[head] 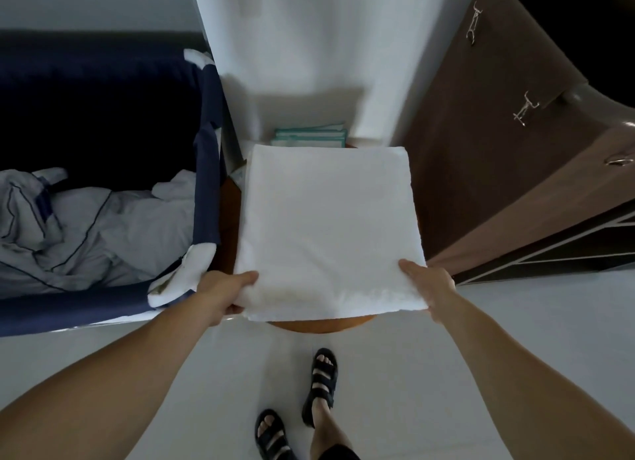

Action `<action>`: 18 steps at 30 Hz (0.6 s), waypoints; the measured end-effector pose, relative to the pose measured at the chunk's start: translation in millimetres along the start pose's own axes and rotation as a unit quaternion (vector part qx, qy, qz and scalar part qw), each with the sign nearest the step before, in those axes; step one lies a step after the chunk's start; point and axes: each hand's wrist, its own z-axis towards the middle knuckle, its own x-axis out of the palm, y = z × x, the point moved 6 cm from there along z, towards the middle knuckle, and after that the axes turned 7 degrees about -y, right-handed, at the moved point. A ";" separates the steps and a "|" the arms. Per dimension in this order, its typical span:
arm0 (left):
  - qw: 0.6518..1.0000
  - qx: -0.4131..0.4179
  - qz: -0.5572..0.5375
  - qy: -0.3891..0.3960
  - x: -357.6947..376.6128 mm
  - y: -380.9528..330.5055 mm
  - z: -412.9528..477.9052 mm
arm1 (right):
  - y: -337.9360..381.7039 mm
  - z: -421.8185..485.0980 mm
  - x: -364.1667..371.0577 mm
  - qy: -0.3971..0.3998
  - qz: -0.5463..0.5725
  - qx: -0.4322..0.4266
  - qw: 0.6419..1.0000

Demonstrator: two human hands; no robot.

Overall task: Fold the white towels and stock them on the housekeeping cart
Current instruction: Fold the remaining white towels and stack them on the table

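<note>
A: Position of the white towel [330, 229]?

B: Folded to a square, laid flat over a round wooden tabletop [319, 325]. Nearly all of the wood covered; only an orange-brown rim showing at the near edge and along the left side. Resting fully or lifted a little at the front: cannot tell.

A: And the hands?

B: Both on the towel's near edge, well apart. At the near-left corner, left hand [223, 294], thumb on top, fingers curled underneath, gripping the cloth. At the near-right corner, right hand [429, 287], same pinch: thumb above, fingers hidden beneath the fold. Both forearms bare and stretched forward.

A: Surroundings?

B: Just beside the tabletop on the left, a navy fabric bin [206, 150] with white-capped corners; inside it, crumpled pale linen [103, 226] with dark piping. Past the towel's far edge, a small stack of teal-edged cloths [309, 136] against a white wall. On the right, a brown cabinet [498, 150] with metal handles. Below, pale floor and black sandals [323, 377] on both feet.
</note>
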 end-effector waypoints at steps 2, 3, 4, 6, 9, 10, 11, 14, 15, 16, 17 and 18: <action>1.000 0.013 -0.013 -0.014 -1.4 -3.1 -0.2 | 0.4 -1.6 0.9 0.014 0.019 0.007 1.000; 1.000 0.009 -0.029 -0.008 -1.6 -3.3 -0.2 | 0.8 -1.8 0.3 0.019 0.025 0.007 0.999; 0.999 -0.005 -0.048 0.006 -1.3 -2.6 0.2 | 1.8 -1.5 -0.9 0.023 0.026 0.005 0.999; 0.994 -0.035 -0.081 0.057 0.9 -3.1 -1.8 | 4.2 -0.4 -3.2 0.027 0.027 0.001 0.999; 0.988 -0.061 -0.097 0.101 4.4 -6.7 -3.6 | 7.2 -0.1 -2.2 0.035 0.023 0.018 0.999; 0.986 -0.070 -0.107 0.105 5.6 -6.8 -2.4 | 7.8 -0.6 -1.3 0.036 0.022 0.025 0.999; 0.984 -0.076 -0.123 0.107 7.2 -7.7 -2.0 | 7.9 -0.9 -0.2 0.038 0.022 0.030 0.999; 0.983 -0.079 -0.129 0.108 12.7 -21.0 -5.7 | 16.4 -5.7 0.4 0.033 0.016 0.018 0.999; 0.984 -0.071 -0.119 0.109 14.6 -31.5 -9.2 | 25.2 -7.6 -1.7 0.025 0.007 -0.005 1.000; 0.986 -0.056 -0.114 0.105 14.8 -47.6 -13.4 | 38.6 -9.4 -5.5 0.012 -0.001 -0.036 0.999; 0.989 -0.032 -0.113 0.095 13.0 -68.8 -19.8 | 55.8 -11.8 -10.3 0.002 -0.002 -0.072 0.997; 0.991 -0.002 -0.111 0.077 8.9 -94.5 -27.0 | 75.6 -15.2 -16.1 -0.005 0.014 -0.100 0.995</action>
